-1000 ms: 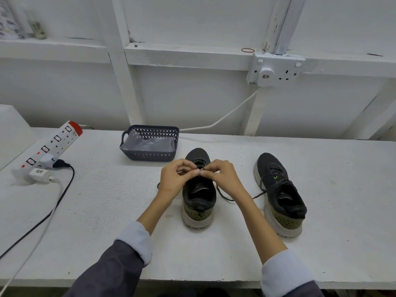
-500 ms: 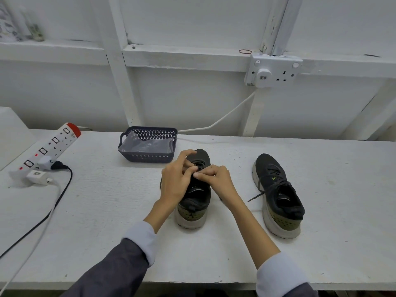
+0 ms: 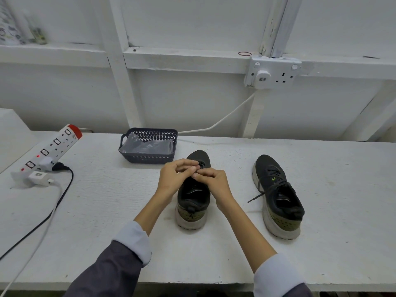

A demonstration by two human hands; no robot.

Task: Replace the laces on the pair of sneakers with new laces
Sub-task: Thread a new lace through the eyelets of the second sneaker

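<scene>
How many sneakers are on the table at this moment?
2. The middle sneaker stands under the left hand and right hand, which pinch its laces; the right sneaker stands apart beside it, laced. No others seem hidden.

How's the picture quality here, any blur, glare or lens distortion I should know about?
Head view: soft even light, no glare, faint shadow beside the laced sneaker; wide-angle lens tilts the wall post; shelf clutter top left is blurred; left hand and right hand, pinching the lace, look sharp.
</scene>
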